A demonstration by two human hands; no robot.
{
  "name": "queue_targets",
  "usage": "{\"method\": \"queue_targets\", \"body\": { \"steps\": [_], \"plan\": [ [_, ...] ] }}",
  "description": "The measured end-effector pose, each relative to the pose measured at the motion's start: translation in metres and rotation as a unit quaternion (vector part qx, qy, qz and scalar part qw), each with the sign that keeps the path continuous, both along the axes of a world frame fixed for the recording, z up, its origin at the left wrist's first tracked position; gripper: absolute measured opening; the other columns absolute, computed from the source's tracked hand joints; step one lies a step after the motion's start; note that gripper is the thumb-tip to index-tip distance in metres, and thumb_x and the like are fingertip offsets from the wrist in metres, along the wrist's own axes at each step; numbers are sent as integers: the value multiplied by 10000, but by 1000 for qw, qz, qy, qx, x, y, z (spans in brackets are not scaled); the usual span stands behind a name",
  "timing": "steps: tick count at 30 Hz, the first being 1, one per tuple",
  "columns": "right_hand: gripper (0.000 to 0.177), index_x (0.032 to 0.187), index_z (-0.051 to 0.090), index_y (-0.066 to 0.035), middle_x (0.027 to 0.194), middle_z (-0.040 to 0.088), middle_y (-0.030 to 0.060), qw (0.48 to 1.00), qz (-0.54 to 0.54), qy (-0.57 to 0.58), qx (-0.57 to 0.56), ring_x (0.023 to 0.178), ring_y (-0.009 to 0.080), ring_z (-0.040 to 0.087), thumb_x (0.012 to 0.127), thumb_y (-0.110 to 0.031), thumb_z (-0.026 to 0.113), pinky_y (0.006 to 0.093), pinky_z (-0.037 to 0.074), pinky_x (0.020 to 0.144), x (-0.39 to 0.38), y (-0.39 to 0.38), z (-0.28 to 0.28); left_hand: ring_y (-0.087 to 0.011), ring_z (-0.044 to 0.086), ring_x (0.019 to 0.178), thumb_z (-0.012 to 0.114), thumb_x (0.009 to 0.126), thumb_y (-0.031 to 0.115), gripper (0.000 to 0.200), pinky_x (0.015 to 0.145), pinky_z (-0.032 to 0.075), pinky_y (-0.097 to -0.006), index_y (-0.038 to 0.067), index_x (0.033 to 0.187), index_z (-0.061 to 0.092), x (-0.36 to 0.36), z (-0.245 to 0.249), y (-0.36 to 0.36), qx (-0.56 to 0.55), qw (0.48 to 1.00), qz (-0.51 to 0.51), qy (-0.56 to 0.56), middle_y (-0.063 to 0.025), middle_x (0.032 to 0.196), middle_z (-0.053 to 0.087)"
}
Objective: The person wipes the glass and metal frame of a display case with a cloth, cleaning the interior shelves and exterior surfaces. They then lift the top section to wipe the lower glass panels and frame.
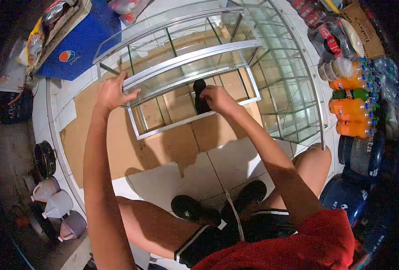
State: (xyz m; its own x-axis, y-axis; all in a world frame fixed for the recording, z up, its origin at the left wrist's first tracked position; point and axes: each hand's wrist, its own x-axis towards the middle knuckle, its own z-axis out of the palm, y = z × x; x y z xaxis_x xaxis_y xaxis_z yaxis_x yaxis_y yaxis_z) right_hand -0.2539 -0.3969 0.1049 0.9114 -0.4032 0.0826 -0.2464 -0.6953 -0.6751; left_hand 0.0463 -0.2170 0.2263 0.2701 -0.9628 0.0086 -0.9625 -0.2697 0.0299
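Note:
A glass display case (194, 58) with silver metal edging lies tipped over on cardboard in front of me. My left hand (113, 92) grips its left corner, thumb along the metal edge and fingers toward the glass side. Within the case's rectangular opening, my right hand (220, 100) is closed at a soft-looking black piece (201, 96), its fingers pinched at the upper part. What exactly this black piece is, I cannot tell. Green-edged glass dividers show inside the case, and the cardboard is visible through the panes.
A second glass case (285, 90) stands close on the right. Beyond it are orange soda bottles (350, 106) and dark blue containers (350, 193). A blue Pepsi box (80, 49) is at the upper left, with plastic jugs (57, 204) lower down. Cardboard (100, 153) covers white floor tiles.

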Motion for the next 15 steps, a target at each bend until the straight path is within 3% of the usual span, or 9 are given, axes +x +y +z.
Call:
{"method": "queue_targets", "body": {
  "steps": [5,7,10,14,15],
  "plan": [
    [451,1114,574,-28,1123,560,187,981,131,120,-83,995,372,551,665,-4,539,414,457,877,22,-5,-19,-349,627,697,666,658,538,661,643,498,-437,27,1063,559,-5,5,-1,4,1000,8,-10,-190,728,633],
    [500,1214,495,-27,1246,495,196,940,149,217,-216,1151,376,464,716,-42,539,437,381,981,26,-1,-23,-350,627,687,667,659,538,658,638,498,-437,29,1061,559,-5,3,-1,10,1000,6,-7,-185,716,632],
    [472,1222,489,-24,1274,474,214,950,129,141,-249,1244,375,376,756,-84,537,464,305,1037,34,-6,-72,-350,626,681,666,656,548,670,630,497,-437,29,1065,557,-2,-2,1,-23,999,-15,-24,-180,715,633],
    [455,1213,494,-24,1207,515,250,959,114,106,-236,1186,359,459,764,-89,522,448,370,991,43,-13,-58,-350,626,707,661,658,556,666,643,498,-436,33,1056,553,-6,4,-1,-6,1000,5,-16,-178,760,640],
    [437,1204,500,-34,1169,548,231,964,97,179,-173,1119,351,512,774,-110,515,434,403,958,50,-16,-48,-348,627,722,658,661,558,663,652,498,-436,35,1054,551,-7,6,-1,22,999,24,-16,-179,786,643]
  ]
}}
